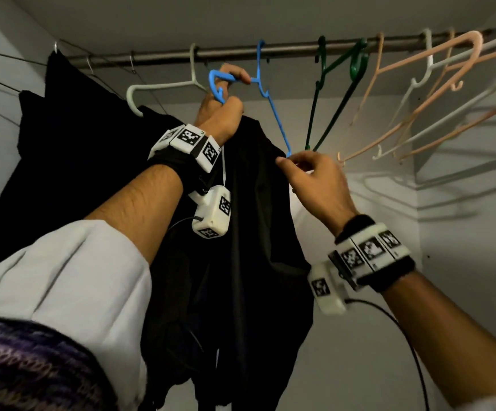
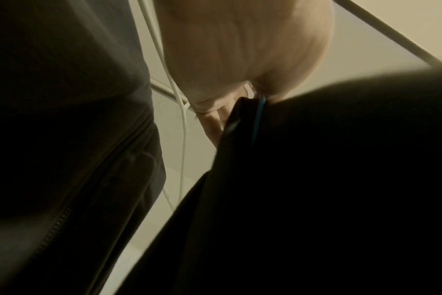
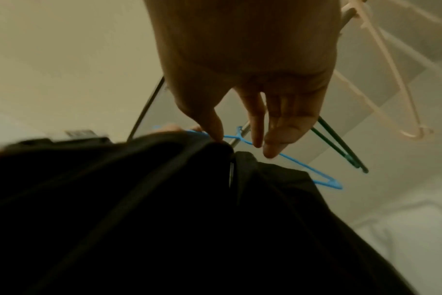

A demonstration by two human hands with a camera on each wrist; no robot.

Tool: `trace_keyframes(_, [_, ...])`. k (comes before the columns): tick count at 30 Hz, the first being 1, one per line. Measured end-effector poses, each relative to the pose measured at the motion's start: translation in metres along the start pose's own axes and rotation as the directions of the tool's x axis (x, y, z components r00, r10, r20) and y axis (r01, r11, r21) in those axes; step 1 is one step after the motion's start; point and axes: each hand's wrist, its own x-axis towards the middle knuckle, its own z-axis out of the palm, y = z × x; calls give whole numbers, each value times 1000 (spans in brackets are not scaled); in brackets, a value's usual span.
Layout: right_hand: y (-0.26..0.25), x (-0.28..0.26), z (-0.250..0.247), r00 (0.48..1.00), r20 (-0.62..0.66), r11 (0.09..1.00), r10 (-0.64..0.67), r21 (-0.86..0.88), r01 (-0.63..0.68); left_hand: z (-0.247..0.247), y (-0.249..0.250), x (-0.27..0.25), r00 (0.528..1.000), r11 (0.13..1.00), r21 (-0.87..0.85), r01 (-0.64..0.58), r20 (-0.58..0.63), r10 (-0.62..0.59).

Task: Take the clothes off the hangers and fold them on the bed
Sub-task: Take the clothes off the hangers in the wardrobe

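Observation:
A black garment (image 1: 255,232) hangs from a blue hanger (image 1: 273,114) on the closet rod (image 1: 270,50). My left hand (image 1: 223,108) is raised at the hanger's left end. Its fingers curl round the blue loop and the garment's top. My right hand (image 1: 288,164) pinches the garment's shoulder corner beside the hanger's bare right tip. In the right wrist view the thumb (image 3: 216,131) sits on the black garment (image 3: 139,199), and the blue hanger (image 3: 303,169) arm shows uncovered. The left wrist view shows the black garment (image 2: 316,179) and a sliver of the blue hanger (image 2: 257,119).
More black clothes (image 1: 48,143) hang at the left, one with a zipper (image 2: 76,139). A bare white hanger (image 1: 163,86), green hangers (image 1: 329,99) and several peach and white hangers (image 1: 418,99) hang along the rod. Closet walls close in left and right.

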Motion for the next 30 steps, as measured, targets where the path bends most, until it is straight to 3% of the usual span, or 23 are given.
trace_keyframes(4, [11, 47, 28, 986, 155, 974, 68, -226, -31, -1, -1, 0, 1000, 1000, 16, -20, 7, 20])
trace_keyframes(7, [16, 45, 39, 995, 101, 971, 8, -238, 16, -1, -1, 1, 1000, 999, 37, -18, 17, 17])
trace_keyframes(11, [27, 13, 44, 995, 38, 988, -95, -122, 98, 0, -1, 4, 1000, 1000, 6, -18, -1, 18])
trace_keyframes(14, [36, -16, 35, 992, 42, 993, -116, 30, 115, 2, 1, 4, 1000, 1000, -14, -14, -8, 14])
trace_keyframes(18, [53, -56, 30, 991, 49, 988, -127, 97, 122, 10, -1, 1, 999, 999, -34, -38, -29, 37])
trace_keyframes(30, [40, -146, 12, 957, 256, 980, -135, 180, 90, 16, -7, -3, 998, 996, -68, -62, -37, 60])
